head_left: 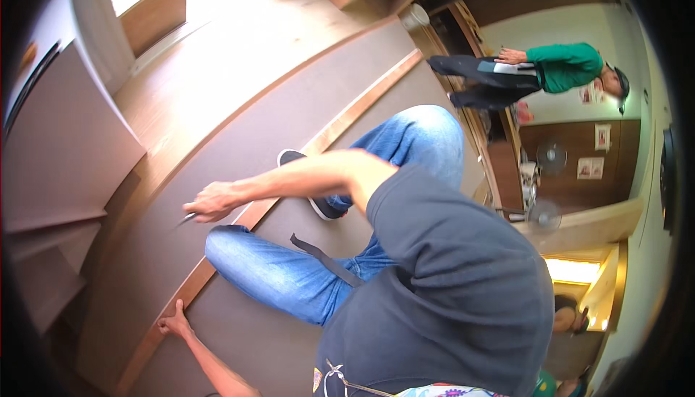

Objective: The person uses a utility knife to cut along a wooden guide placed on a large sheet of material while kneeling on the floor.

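Grey shirt (pixel 449 288) up front, knee (pixel 246 259) btwn hands, wood strip (pixel 289 180), bystander (pixel 557 71) behind

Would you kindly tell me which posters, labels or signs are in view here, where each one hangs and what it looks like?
Upper paper sheet: on the brown wall panel at right, small, pale, rectangular.
Lower paper sheet: beside it on the same panel, wider, pale with reddish marks.
Pinkish sheet: on the pale wall by the standing person, partly hidden.

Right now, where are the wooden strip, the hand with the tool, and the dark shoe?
wooden strip (pixel 347 116), head view, bare middle stretch.
right hand (pixel 210 201), head view, knuckles, closed on a thin tool.
dark shoe (pixel 291 156), head view, toe end.
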Demonstrator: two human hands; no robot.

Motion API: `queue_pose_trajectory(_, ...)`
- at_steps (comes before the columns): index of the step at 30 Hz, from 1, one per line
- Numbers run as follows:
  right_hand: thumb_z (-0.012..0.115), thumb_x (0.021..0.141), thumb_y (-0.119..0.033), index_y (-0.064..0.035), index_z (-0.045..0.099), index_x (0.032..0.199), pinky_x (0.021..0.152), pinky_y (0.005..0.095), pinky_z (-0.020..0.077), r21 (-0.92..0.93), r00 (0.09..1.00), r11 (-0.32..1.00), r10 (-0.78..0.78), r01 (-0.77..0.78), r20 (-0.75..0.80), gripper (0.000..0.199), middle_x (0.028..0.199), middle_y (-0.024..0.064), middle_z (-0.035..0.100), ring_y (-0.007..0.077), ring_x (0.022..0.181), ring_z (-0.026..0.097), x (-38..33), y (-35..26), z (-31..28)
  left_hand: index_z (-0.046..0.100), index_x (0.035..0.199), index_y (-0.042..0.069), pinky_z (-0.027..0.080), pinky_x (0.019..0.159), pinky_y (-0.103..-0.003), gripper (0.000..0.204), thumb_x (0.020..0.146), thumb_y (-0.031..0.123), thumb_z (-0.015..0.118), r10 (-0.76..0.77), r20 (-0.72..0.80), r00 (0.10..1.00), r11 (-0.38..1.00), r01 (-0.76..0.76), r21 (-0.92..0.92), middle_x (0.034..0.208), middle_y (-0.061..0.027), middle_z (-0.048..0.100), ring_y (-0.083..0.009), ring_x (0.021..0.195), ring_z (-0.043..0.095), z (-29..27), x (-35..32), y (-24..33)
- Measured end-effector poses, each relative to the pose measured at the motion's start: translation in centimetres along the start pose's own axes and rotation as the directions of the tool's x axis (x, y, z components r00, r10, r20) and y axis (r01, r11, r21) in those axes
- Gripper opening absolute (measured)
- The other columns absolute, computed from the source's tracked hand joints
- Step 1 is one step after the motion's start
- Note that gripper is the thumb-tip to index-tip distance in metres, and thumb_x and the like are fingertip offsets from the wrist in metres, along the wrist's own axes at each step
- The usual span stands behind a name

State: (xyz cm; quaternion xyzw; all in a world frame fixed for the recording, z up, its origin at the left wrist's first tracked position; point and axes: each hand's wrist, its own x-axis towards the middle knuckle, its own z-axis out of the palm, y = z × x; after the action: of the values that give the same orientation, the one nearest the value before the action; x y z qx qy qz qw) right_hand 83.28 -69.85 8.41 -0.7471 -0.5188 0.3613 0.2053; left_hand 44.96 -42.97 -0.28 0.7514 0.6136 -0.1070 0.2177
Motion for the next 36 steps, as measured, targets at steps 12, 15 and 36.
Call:
queue_pose_trajectory(12,0.064,0.092,-0.035,-0.0086,0.051,0.123,0.074,0.0497,0.0549,0.199,0.898,0.965,0.237,-0.172,-0.372,0.042,0.092,0.0181,0.070,0.0387,0.088,0.068,-1.6,1.1,2.6,0.071,0.110,-0.008,0.050,0.097,-0.041,0.056,0.078,0.036,0.083,0.204,0.144,0.968,0.962,-0.171,-0.213,0.115,-0.0174,0.071,-0.0278,0.096,0.069,1.2,1.0,0.6)
queue_pose_trajectory(15,0.061,0.096,-0.037,-0.0114,0.056,0.131,0.082,0.0479,0.0544,0.219,0.950,0.952,0.255,-0.214,-0.179,0.044,0.106,0.0200,0.070,0.0385,0.098,0.068,-0.3,1.6,3.1,0.069,0.115,-0.007,0.042,0.105,-0.040,0.076,0.076,0.058,0.077,0.178,0.241,0.954,0.980,-0.148,-0.136,0.121,-0.0225,0.068,-0.0325,0.116,0.062,1.6,0.7,0.5)
queue_pose_trajectory(36,0.047,0.103,-0.031,-0.0023,0.053,0.116,0.080,0.0455,0.0576,-0.132,0.893,0.922,-0.304,0.363,0.331,0.032,0.097,0.0245,0.072,0.0392,0.093,0.071,21.5,-18.2,20.2,0.019,0.146,-0.018,0.035,0.117,-0.036,0.133,0.056,0.041,0.097,-0.034,0.019,0.999,0.990,0.036,-0.138,0.151,-0.0324,0.016,-0.0393,0.143,0.014,1.1,-2.2,4.4)
